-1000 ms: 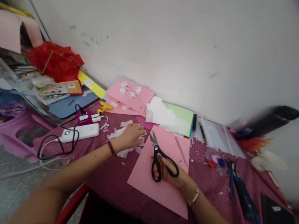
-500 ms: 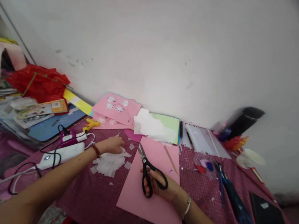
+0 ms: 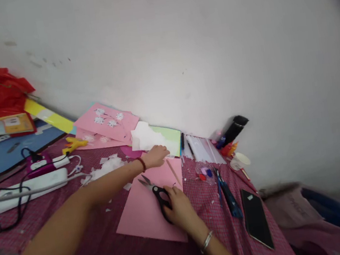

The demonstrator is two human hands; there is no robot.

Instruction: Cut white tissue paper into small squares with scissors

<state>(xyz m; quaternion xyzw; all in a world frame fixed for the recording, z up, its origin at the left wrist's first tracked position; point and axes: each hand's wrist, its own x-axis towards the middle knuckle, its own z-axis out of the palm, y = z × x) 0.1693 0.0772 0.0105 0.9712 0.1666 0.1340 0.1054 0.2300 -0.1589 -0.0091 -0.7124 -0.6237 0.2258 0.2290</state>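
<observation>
Our right hand [image 3: 178,208] closes around the black handles of the scissors [image 3: 158,194] and hides most of them. The scissors lie on the pink sheet [image 3: 137,215], blades pointing away and leftward. Our left hand [image 3: 157,155] rests at the white paper [image 3: 145,138]; we cannot tell its grip.

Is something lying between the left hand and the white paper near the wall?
Nothing visible does. The left hand is right at the near edge of the white paper. The wooden stick and the scissors in the right hand lie nearer the person, off that path.
</observation>
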